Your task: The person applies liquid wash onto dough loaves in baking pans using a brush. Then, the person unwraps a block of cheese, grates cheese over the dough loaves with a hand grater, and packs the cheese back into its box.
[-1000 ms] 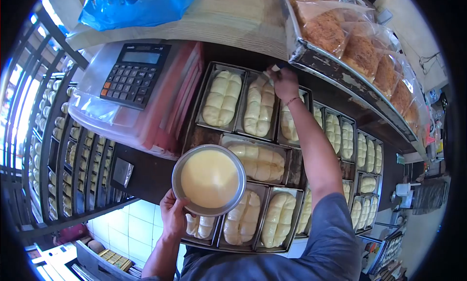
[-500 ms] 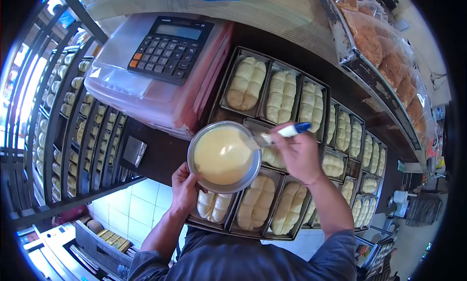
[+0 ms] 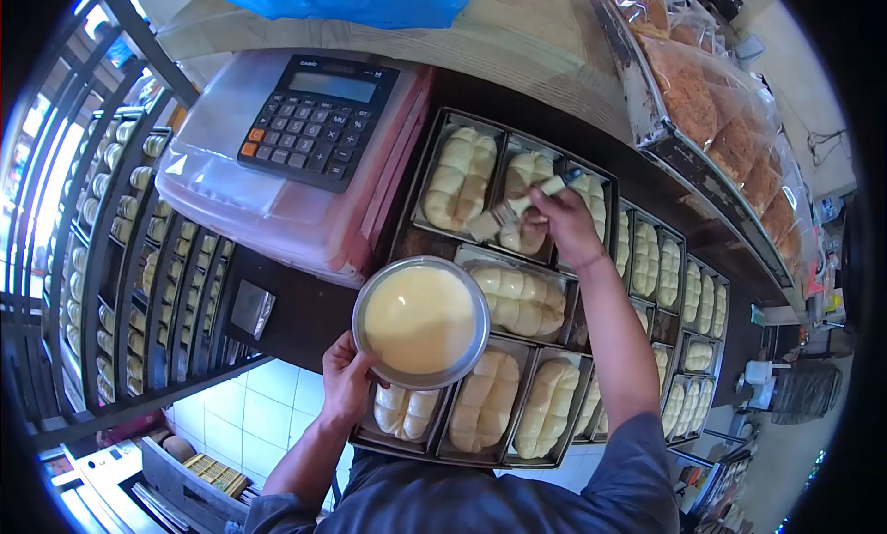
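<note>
My left hand (image 3: 349, 379) grips the rim of a round metal bowl (image 3: 358, 314) that holds pale yellow liquid. The bowl is over the near left part of the loaf tins. In my right hand (image 3: 565, 222) is a pastry brush (image 3: 504, 218), held by its pale handle with a blue end. Its bristles are at the far tins, between the leftmost dough loaf (image 3: 459, 178) and the middle dough loaf (image 3: 528, 178); I cannot tell whether they touch dough. A crosswise loaf (image 3: 517, 298) lies just below, and glossy loaves (image 3: 547, 409) sit in the near row.
A calculator (image 3: 319, 118) rests on a pinkish plastic box (image 3: 231, 206) at the left. More filled tins (image 3: 658, 257) extend rightward. Bagged brown bread (image 3: 684, 91) stands on a raised shelf. Racks of dough (image 3: 120, 257) are at far left, below a blue plastic bag (image 3: 351, 0).
My right hand has moved the brush out of the bowl, away from me to the far row of loaves. My left hand still holds the bowl. The view has shifted slightly.
</note>
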Motion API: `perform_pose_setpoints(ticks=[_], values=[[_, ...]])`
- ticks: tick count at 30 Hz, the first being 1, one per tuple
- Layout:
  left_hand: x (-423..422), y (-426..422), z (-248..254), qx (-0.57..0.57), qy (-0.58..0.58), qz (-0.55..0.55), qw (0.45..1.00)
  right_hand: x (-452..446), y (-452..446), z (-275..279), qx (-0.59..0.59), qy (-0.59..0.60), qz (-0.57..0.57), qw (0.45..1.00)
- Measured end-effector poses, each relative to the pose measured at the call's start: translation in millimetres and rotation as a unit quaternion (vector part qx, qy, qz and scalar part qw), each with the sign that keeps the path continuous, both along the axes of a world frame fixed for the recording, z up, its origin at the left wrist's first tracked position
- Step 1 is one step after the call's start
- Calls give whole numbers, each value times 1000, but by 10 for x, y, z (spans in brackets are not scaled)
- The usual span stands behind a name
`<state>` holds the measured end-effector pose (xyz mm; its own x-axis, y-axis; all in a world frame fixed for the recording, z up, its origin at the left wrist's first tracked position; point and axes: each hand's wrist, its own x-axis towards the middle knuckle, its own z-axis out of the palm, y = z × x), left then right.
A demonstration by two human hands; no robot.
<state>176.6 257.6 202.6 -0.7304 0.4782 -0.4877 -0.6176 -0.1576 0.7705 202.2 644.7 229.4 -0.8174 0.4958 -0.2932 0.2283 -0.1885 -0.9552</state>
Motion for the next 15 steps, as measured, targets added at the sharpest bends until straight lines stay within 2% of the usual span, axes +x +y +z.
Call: perform_pose_setpoints(ticks=[1, 3, 4, 6, 7, 10, 13, 15], values=[[-1, -14, -5, 6, -3, 4, 1000, -148, 105, -66, 14, -10, 21, 1000], [21, -27, 14, 10, -4, 8, 1000, -529, 483, -482, 248, -17, 44, 968], [34, -39, 49, 1, 0, 17, 1000, -683, 559, -448, 247, -16, 43, 968], [63, -41, 86, -13, 5, 38, 999, -932, 633, -362, 436, 114, -56, 891], [77, -53, 77, -12, 5, 39, 999, -947, 572, -341, 436, 115, -55, 891], [114, -124, 43, -12, 1, 48, 999, -775, 147, -287, 666, 6, 34, 746], [101, -138, 82, -17, -1, 46, 999, -362, -453, -78, 661, 78, 97, 740], [84, -152, 69, -24, -5, 50, 998, -232, -689, 68, 479, 85, 125, 865]])
